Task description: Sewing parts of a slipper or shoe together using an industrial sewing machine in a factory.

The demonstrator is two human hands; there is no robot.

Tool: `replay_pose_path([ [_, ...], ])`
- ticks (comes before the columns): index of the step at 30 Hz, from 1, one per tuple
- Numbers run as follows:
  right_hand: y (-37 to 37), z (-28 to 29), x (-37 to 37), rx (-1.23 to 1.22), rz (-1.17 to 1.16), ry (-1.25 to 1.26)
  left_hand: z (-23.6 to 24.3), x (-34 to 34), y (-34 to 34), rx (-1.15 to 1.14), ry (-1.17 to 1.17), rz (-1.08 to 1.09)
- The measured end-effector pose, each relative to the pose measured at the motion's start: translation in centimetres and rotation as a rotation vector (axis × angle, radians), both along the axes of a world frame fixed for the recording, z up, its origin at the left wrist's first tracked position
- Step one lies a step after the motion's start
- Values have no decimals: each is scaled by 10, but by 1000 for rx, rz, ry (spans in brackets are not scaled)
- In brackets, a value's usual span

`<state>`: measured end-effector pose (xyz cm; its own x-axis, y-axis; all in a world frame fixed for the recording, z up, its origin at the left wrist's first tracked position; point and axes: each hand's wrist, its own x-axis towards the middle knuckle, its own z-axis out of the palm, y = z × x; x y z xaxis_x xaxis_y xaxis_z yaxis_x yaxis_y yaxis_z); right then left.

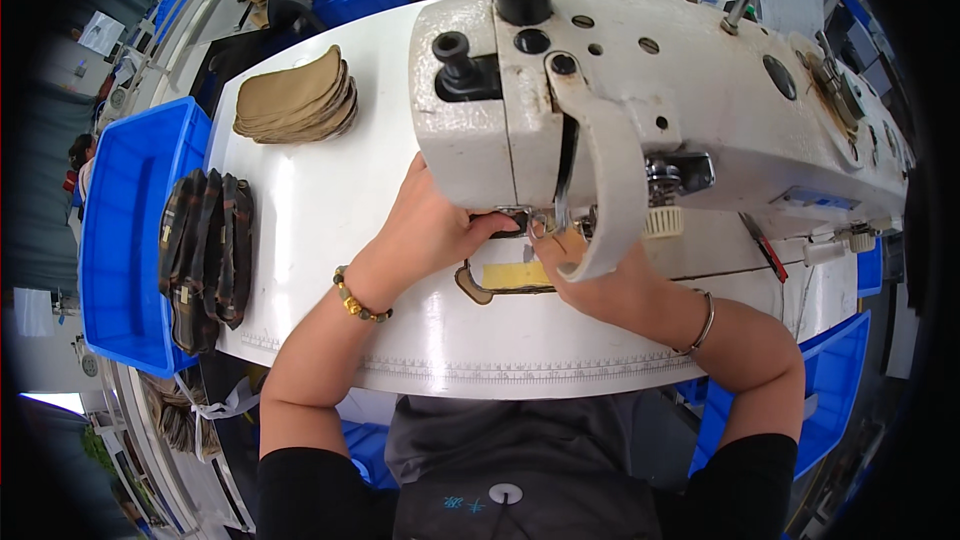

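Observation:
Under the head of a white sewing machine point(465, 140), a small dark fabric piece point(512, 224) lies by the presser foot. My left hand point(428, 220) is closed on it, thumb pressed along its top. On the other side of the foot is my right hand point(600, 270), its fingers drawn together close to the needle area. The machine's white curved arm point(620, 170) covers part of that hand, so what its fingertips hold is hidden. Just in front of the hands lie a yellow strip point(515, 275) and a tan, dark-edged curved piece point(472, 284).
Stacked tan fabric pieces point(290, 100) sit at the table's far left. Dark plaid pieces point(208, 250) lean against a blue bin point(125, 240). Red-handled tweezers or a similar tool point(765, 248) rest right of the machine. A ruler strip point(480, 372) follows the table's front edge.

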<state>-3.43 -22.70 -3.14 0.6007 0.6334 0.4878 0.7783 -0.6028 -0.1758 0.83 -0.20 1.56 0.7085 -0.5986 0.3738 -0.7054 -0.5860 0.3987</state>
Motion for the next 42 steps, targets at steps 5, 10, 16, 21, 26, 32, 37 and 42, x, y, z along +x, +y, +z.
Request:
replay_pose_path([
  [5, 1, -4, 3, 153, 0, 84, -7, 1, 1, -1, 15, 73],
  [10, 3, 1, 1, 137, -9, 73, -5, -1, -4, 19, 24, 152],
  [16, 0, 0, 1, 129, -9, 71, 0, -3, -6, 1, 8, 131],
  [21, 3, -7, 1, 143, -9, 23, 3, -3, -8, -39, 7, 129],
  [26, 4, 0, -1, 293, 4, 237, 5, -4, -11, -64, 75, 121],
  [32, 3, -3, -2, 122, 32, 117, 2, -7, -14, -38, -33, 142],
  [37, 3, 0, -5, -117, 55, -52, -4, -6, -9, 23, 147, 202],
  [42, 7, 0, -3, 93, 73, 15, -6, -3, -10, -44, 157, 205],
])
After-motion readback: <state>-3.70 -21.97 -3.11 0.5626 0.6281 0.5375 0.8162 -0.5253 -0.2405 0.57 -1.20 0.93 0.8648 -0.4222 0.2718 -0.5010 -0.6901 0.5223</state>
